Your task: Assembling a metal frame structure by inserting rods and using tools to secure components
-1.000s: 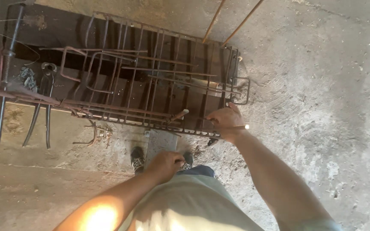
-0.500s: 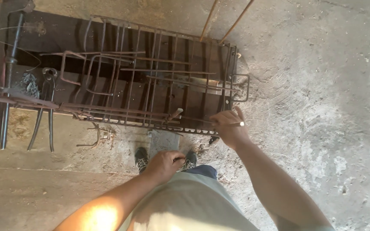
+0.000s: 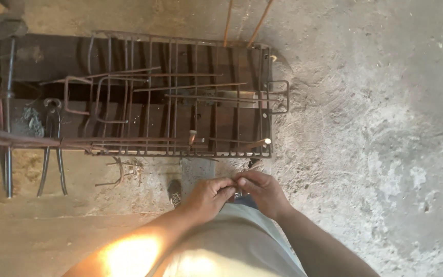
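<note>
My left hand [image 3: 207, 196] and my right hand [image 3: 261, 191] meet in front of my waist, fingertips pinched together on a small thin dark piece [image 3: 239, 194] that looks like wire. Just beyond them lies a rusty rebar cage [image 3: 180, 97] of long bars and square stirrups on a dark wooden bench [image 3: 42, 56]. Neither hand touches the cage; its near bottom bar [image 3: 180, 153] is a short way above my fingers.
Long-handled pincers [image 3: 52, 149] hang over the bench's left part. A bent stirrup [image 3: 114, 175] and wire scraps lie on the concrete floor [image 3: 375, 128] under the cage edge. Two rebars [image 3: 242, 20] lean at the top. My shoe [image 3: 174, 191] shows below the cage.
My right hand has left the cage's near right corner and come down to meet my left hand. Both now pinch the small piece together.
</note>
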